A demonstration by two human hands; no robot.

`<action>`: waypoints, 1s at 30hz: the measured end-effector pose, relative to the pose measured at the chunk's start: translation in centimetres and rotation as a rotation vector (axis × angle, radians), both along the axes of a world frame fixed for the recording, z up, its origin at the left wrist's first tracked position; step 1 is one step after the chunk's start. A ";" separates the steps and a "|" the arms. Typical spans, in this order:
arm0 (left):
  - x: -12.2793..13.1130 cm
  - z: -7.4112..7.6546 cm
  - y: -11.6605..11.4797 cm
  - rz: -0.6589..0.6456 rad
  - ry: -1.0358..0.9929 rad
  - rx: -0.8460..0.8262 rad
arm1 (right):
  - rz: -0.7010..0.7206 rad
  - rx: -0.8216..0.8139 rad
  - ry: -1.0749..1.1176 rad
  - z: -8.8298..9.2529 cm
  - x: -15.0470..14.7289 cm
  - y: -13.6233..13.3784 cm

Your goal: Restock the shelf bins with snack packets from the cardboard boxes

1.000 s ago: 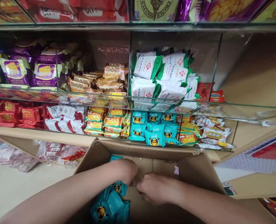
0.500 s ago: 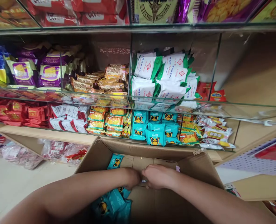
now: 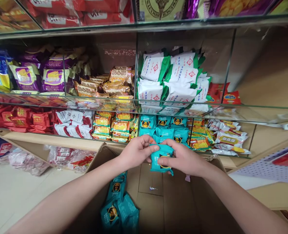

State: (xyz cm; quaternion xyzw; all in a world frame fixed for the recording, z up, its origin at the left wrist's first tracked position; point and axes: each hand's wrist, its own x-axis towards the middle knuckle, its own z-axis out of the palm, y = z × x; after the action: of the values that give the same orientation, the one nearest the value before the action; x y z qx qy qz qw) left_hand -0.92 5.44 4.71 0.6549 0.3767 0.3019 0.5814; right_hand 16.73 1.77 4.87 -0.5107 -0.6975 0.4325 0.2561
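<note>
A teal snack packet (image 3: 155, 164) with a dark and yellow emblem is held up over the far part of an open cardboard box (image 3: 149, 209). My right hand (image 3: 184, 157) grips it from the right, thumb across its front. At its upper left corner, the fingers of my left hand (image 3: 136, 151) are closed on the wrapper. Several matching teal packets (image 3: 128, 209) lie along the left side inside the box. Just behind my hands, more teal packets (image 3: 146, 122) are stacked in a compartment of the lower shelf.
Glass dividers split the shelves. White and green packets (image 3: 180, 91) fill the compartment above, behind a glass shelf edge (image 3: 124, 103). Orange packets (image 3: 102, 125) sit left of the teal stack. A small scrap (image 3: 153, 188) lies on the box floor. Bagged goods (image 3: 22, 162) rest at lower left.
Both hands have risen from inside the box toward the shelf, and a teal packet now shows between them. The packets in the box are less covered by my left arm.
</note>
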 end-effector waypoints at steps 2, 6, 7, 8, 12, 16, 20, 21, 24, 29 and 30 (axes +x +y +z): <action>0.1 -0.1 0.2 0.024 -0.068 -0.020 | 0.009 -0.076 0.164 -0.2 -0.2 0.2; 0.2 -0.2 0.5 0.060 -0.181 -0.030 | 0.013 -0.156 0.335 -0.2 -0.3 0.5; 0.2 -0.2 0.6 0.080 -0.207 -0.033 | -0.020 -0.142 0.339 -0.3 -0.2 0.6; 0.2 -0.2 0.7 0.099 -0.233 -0.034 | -0.056 -0.116 0.330 -0.4 -0.2 0.7; -0.2 0.0 1.0 0.083 -0.219 0.053 | -0.131 0.080 0.114 -1.0 0.1 1.1; -0.3 -0.1 1.0 0.002 -0.117 0.121 | -0.093 0.154 -0.045 -1.1 -0.2 0.9; -0.2 -0.1 0.8 0.116 -0.217 -0.036 | -0.029 0.085 0.174 -0.7 -0.5 0.8; -0.1 0.0 0.8 0.148 -0.254 -0.071 | -0.023 0.068 0.225 -0.7 -0.5 0.8; -0.1 0.1 0.7 0.122 -0.339 -0.119 | -0.111 0.029 0.365 -0.6 -0.5 0.9; -0.2 -0.4 0.6 -0.066 -0.241 -0.085 | -0.219 0.143 0.350 -1.0 -0.4 1.2; -0.4 -0.4 0.7 -0.052 -0.191 -0.005 | -0.230 0.222 0.303 -1.1 -0.4 1.3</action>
State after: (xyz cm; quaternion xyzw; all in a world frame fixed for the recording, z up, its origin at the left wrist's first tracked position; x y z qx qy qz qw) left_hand -1.28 6.11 4.31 0.6313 0.3032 0.3470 0.6238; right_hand 16.34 3.06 3.81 -0.4845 -0.6317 0.3928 0.4604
